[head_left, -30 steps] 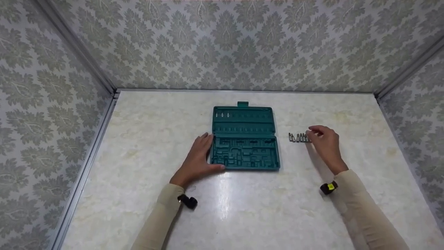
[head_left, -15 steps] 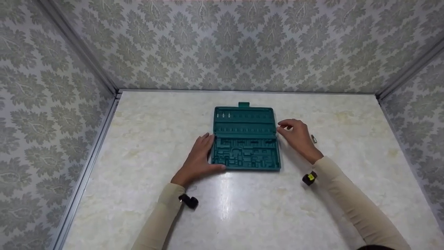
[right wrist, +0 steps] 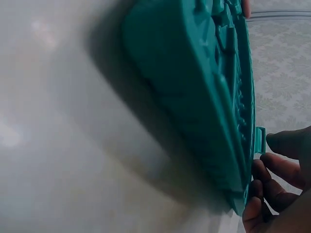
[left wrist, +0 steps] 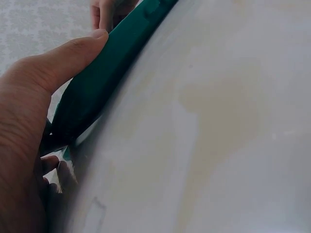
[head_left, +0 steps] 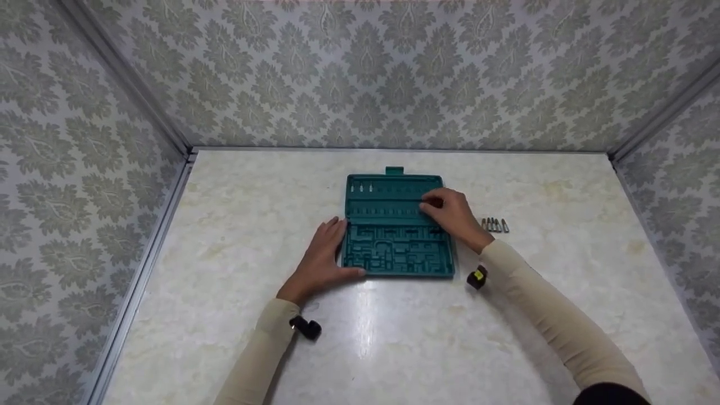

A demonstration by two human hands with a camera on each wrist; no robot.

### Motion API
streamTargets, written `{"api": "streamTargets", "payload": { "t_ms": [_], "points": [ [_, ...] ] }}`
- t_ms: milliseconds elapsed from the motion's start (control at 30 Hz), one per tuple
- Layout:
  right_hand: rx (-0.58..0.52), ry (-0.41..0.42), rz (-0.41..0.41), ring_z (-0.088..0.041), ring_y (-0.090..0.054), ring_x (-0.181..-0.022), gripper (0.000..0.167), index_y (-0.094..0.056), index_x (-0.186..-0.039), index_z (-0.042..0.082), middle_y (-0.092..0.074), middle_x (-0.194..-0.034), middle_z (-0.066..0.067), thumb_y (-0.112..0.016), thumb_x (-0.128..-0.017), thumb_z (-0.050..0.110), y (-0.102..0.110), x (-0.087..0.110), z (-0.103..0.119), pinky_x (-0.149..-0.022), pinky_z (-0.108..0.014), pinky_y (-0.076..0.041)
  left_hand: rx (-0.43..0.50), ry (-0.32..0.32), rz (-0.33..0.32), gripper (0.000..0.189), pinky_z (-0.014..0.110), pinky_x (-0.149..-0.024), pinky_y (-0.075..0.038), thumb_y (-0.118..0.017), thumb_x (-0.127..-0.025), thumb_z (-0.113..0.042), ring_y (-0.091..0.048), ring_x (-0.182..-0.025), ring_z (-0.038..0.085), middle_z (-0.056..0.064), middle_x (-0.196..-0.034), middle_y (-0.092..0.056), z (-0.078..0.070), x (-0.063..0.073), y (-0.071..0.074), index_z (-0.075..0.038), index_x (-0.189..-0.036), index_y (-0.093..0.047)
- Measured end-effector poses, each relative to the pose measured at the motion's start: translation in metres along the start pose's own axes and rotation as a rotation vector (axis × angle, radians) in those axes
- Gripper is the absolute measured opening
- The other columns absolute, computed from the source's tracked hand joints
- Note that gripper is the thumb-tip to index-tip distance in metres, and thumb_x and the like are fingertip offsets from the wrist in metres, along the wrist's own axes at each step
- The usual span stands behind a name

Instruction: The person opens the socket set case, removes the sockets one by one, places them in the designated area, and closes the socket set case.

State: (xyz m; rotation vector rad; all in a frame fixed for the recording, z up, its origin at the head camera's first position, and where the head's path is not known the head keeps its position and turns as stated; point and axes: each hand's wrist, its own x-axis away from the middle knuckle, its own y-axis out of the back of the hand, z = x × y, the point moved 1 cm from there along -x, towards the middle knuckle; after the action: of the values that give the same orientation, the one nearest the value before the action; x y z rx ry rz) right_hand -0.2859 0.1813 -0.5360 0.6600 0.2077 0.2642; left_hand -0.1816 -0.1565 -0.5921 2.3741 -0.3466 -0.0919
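Note:
A green bit case (head_left: 396, 247) lies unfolded on the table, its moulded slots facing up. Three small screwdriver bits (head_left: 361, 188) stand in the upper-left slots. My left hand (head_left: 320, 259) rests against the case's left side and front corner, thumb (left wrist: 80, 56) stretched along the rim. Above the right part of the upper half is my right hand (head_left: 450, 214), thumb and forefinger drawn together in a pinch. The bit in that pinch is too small and shaded to make out clearly. In the right wrist view these fingers (right wrist: 284, 170) are beside the far edge.
Several loose bits (head_left: 495, 225) lie in a row on the table (head_left: 247, 225), right of the case and partly behind my right wrist. The case's latch (head_left: 395, 170) sticks out at the back. Patterned walls (head_left: 365, 73) enclose the table's back and sides.
From the loose bits, my right hand has moved left, past the case's right edge and over its upper half, fingers pinched. The left hand has stayed at the case.

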Motion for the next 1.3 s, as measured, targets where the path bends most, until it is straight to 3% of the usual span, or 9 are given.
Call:
{"api": "streamTargets", "payload": {
  "t_ms": [633,1000,1300],
  "points": [
    [-0.033,0.055,0.075,-0.028,-0.070,-0.116,0.033,-0.074,-0.136,0.000,-0.074,-0.129,-0.014,-0.072,-0.109,0.019,-0.039,-0.045,0.027,-0.104,-0.050,-0.057,-0.013,-0.004,-0.005,0.131,0.059,-0.135,-0.016,-0.081,-0.078,-0.083,-0.001,-0.171,0.026,-0.003,-0.185,-0.012,0.001,0.001,0.000,-0.031,-0.179,-0.015],
    [-0.003,0.151,0.117,-0.036,-0.067,-0.124,0.033,-0.073,-0.136,-0.006,-0.071,-0.134,-0.023,-0.073,-0.107,0.011,-0.062,-0.071,0.040,-0.109,-0.054,-0.053,-0.018,-0.004,-0.003,0.132,0.059,-0.135,-0.017,-0.081,-0.077,-0.083,-0.002,-0.171,0.026,-0.002,-0.185,-0.014,-0.001,-0.002,0.002,-0.030,-0.178,-0.015],
    [0.033,0.099,0.127,-0.035,-0.071,-0.122,0.033,-0.075,-0.135,-0.006,-0.074,-0.133,-0.022,-0.073,-0.106,0.011,-0.077,-0.087,0.043,-0.107,-0.053,-0.057,-0.035,0.001,-0.004,0.133,0.057,-0.135,-0.016,-0.081,-0.077,-0.083,-0.002,-0.171,0.027,0.000,-0.185,-0.016,0.000,-0.003,0.001,-0.027,-0.178,-0.016]
  ]
}}
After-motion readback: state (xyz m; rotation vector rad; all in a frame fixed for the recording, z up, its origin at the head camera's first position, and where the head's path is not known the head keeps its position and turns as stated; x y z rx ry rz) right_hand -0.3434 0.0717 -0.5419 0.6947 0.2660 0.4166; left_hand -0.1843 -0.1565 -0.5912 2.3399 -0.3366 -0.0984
